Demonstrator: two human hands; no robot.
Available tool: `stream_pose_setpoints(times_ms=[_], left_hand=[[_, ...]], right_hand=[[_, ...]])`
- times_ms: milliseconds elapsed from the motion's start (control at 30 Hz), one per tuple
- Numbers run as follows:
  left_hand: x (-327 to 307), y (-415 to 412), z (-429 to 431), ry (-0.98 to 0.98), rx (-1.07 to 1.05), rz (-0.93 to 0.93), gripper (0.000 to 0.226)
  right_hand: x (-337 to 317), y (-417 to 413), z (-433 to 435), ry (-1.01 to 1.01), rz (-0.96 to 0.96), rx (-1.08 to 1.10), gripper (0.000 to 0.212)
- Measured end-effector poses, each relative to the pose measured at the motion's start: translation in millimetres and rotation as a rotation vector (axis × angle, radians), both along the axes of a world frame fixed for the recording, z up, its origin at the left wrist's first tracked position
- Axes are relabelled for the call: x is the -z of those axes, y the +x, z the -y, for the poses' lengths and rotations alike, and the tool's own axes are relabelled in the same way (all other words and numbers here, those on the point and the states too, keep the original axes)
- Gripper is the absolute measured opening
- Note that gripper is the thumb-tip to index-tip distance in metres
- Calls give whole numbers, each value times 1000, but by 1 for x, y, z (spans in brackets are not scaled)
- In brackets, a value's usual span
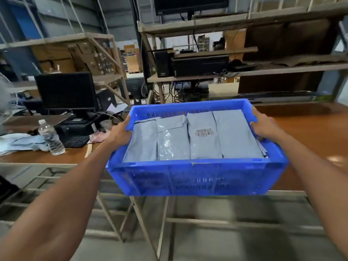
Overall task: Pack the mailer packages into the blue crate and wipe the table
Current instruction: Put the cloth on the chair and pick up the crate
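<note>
Gripping the blue crate [197,178] by its two side rims, we hold it at the centre of the frame, over the near edge of the brown wooden table [310,132]; whether its base touches the tabletop, we cannot tell. Our left hand [120,132] is clenched around the left rim and our right hand [263,127] around the right rim. Grey mailer packages [241,136] fill the crate in four side-by-side rows, lying flat, and one right of middle carries a barcode label [204,132]. At the left of the frame a plastic water bottle [51,137] stands upright on the table, beside a black keyboard [76,141] and below a dark monitor [66,91]. A crumpled light-blue cloth [22,142] lies at the far left edge. Wooden shelving [282,68] spans the upper right.
</note>
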State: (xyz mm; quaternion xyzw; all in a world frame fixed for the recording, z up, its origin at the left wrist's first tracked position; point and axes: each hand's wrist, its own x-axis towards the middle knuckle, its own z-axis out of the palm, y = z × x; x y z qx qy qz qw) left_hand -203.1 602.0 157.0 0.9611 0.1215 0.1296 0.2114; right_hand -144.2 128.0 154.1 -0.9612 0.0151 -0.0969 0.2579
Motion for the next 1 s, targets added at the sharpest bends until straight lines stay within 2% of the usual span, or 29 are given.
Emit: stream_pose_setpoints(times_ms=[200,467,1000], left_hand=[[22,85,-9,-65,-11,-49,71],[48,139,-11,-136,6,-114,70],[70,183,-30,-249,61,-215,73]], right_hand=[[20,74,-1,45,-87,18,66],[57,134,0,128,-207,52,70],[66,148,-12,144,-320,47,71]])
